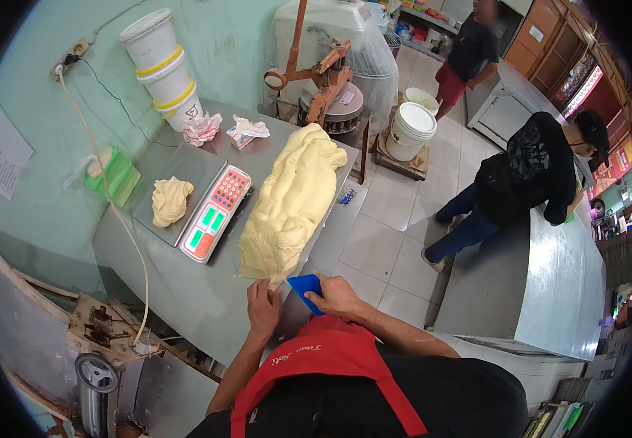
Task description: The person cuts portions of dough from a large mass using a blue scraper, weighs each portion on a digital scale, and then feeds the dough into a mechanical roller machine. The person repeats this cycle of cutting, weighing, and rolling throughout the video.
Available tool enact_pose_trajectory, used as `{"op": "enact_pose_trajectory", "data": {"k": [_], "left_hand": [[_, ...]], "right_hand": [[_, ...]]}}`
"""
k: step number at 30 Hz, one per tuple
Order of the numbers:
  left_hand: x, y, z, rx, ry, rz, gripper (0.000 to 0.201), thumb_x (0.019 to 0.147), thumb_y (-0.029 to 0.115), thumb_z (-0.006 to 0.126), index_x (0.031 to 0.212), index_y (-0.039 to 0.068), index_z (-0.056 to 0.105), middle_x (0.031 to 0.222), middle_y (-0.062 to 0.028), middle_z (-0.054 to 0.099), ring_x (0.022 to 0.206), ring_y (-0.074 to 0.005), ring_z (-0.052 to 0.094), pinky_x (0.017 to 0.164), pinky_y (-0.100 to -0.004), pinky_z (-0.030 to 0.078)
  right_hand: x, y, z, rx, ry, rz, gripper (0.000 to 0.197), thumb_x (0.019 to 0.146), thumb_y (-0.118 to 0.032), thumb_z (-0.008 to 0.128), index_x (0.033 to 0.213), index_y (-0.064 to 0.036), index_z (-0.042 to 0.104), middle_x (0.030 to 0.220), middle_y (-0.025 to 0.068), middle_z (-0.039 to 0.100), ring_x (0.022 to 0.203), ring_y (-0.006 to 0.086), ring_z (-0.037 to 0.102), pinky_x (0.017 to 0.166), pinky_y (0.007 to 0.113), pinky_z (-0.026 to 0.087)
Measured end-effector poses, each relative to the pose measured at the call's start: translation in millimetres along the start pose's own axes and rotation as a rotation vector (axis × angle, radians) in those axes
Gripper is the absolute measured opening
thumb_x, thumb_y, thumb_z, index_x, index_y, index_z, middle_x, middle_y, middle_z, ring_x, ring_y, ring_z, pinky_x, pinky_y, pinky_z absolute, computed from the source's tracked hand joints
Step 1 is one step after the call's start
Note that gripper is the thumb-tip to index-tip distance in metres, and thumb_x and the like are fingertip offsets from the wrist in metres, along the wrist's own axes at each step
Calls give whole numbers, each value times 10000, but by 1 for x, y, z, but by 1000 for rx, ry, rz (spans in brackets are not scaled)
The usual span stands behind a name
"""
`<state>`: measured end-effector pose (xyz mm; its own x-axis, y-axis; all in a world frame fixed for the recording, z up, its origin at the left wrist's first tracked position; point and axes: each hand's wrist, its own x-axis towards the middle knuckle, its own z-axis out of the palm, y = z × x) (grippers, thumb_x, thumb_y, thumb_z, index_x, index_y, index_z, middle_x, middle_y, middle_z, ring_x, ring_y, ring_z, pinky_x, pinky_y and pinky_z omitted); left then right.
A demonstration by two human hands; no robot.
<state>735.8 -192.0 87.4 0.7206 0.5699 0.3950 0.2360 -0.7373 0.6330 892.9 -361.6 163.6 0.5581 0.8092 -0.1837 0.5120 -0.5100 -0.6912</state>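
Right hand (334,296) grips blue scraper (306,290); left hand (263,308) pinches near end of dough mass (290,201): judged soft, heavy, sticky; support from beneath.

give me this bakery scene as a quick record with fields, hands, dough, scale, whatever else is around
left hand: gripping the near end of the big dough mass
right hand: holding a blue scraper at the dough's near end
scale: on the steel table, small dough piece on its pan
buckets: white, stacked at the wall
others: two people standing by a steel counter
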Motion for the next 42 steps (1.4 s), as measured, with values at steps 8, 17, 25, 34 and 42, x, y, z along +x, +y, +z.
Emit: {"op": "enact_pose_trajectory", "data": {"k": [8,17,25,34,42], "left_hand": [[14,-25,13,22,-102,-46,228,915,61,714,1136,19,674,1108,-187,670,1045,-403,642,876,-487,541],[-16,-18,-15,-177,11,-187,141,905,-21,666,1042,8,684,975,-209,678,925,-439,669,797,-507,545],[-33,-25,-21,-249,42,-277,166,909,-33,660,1071,-1,670,989,-210,670,927,-440,670,801,-506,546],[-37,-26,-23,-101,10,-267,289,896,-1,690,1185,12,691,1123,-188,680,1078,-395,661,888,-477,564],[-28,-43,-17,-188,52,-457,305,905,82,766,1202,26,731,1116,-170,683,894,-327,700,852,-408,579]], "right_hand": [[30,-16,6,-13,-42,-82,457,942,-354,739,1178,33,681,920,315,727,862,494,722,791,558,574],[90,-47,49,-229,-83,-296,315,945,-272,695,1054,17,633,892,281,730,869,480,718,783,588,566],[95,-64,55,-294,-135,-268,317,945,-275,686,1034,23,625,827,290,719,816,490,717,783,585,571],[98,-38,102,-296,-186,-238,328,912,-257,720,1005,51,656,801,311,704,788,502,719,744,578,582],[125,-66,60,-231,-78,-220,369,909,-303,734,1016,42,663,814,286,716,786,480,732,736,564,594]]}}
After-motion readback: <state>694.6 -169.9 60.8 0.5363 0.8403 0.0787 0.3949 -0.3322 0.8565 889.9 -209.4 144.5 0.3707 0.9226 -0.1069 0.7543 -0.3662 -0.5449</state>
